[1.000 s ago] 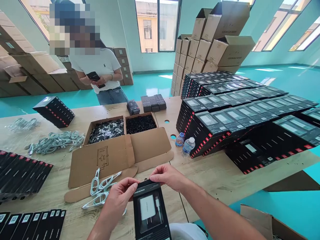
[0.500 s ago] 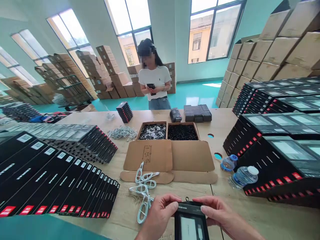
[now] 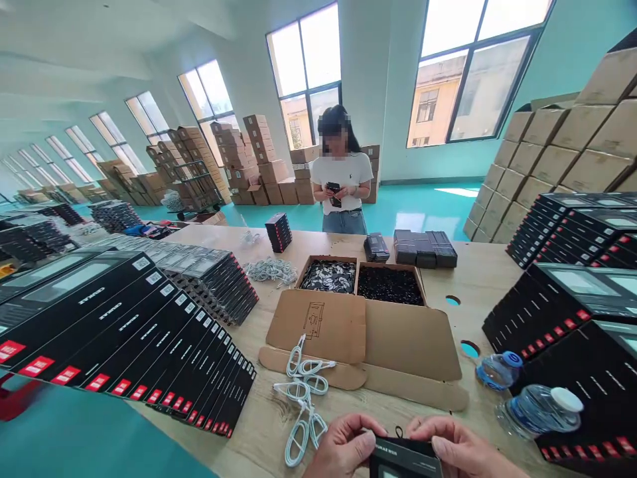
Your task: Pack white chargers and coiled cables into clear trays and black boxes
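At the bottom edge of the head view, both my hands pinch the top of a black product box [image 3: 405, 459] that is mostly cut off by the frame. My left hand [image 3: 346, 448] grips its left top corner, my right hand [image 3: 455, 451] its right top corner. A small black loop sticks up between my thumbs. White coiled cables [image 3: 303, 392] lie on the wooden table [image 3: 478, 292] just left of my left hand. Beyond them an open cardboard box [image 3: 365, 325] holds dark small parts in two compartments.
Rows of black boxes with red marks lean at left [image 3: 149, 338] and stack at right [image 3: 562, 299]. Two water bottles [image 3: 540, 408] lie at right. A person in a white shirt [image 3: 341, 176] stands across the table holding a phone. Cardboard cartons [image 3: 562, 139] are stacked behind.
The camera has tilted up and turned left, so the box in my hands has slid nearly out of view. My hands keep the same grip on its top.
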The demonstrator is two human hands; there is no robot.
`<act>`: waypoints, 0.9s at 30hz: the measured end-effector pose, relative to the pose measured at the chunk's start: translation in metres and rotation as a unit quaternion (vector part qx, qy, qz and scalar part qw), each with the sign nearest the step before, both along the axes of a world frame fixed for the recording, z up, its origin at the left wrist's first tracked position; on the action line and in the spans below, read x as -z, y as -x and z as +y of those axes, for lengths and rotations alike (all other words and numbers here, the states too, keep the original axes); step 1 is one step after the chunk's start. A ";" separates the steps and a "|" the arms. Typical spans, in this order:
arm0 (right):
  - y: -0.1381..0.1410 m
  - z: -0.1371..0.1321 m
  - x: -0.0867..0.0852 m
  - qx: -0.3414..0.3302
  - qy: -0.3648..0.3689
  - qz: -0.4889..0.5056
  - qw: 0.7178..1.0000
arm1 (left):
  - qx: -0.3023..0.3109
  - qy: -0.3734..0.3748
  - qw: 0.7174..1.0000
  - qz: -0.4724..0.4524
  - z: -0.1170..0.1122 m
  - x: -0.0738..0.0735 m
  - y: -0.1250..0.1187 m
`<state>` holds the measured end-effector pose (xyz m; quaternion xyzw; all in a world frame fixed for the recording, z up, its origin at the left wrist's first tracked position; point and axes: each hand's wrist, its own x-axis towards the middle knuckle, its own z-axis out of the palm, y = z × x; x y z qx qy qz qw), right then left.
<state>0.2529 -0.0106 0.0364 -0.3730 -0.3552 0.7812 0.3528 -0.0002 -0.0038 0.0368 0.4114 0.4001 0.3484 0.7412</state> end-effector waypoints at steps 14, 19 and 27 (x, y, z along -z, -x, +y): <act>0.002 -0.014 0.008 0.019 -0.027 -0.042 0.999 | 0.023 0.025 0.999 0.006 -0.002 -0.006 -0.001; 0.001 -0.010 -0.005 0.053 0.016 -0.068 0.996 | 0.007 0.019 0.999 0.039 -0.003 -0.013 -0.009; 0.007 -0.016 -0.028 0.009 -0.044 -0.079 0.996 | 0.002 0.006 0.998 0.060 -0.001 -0.019 -0.001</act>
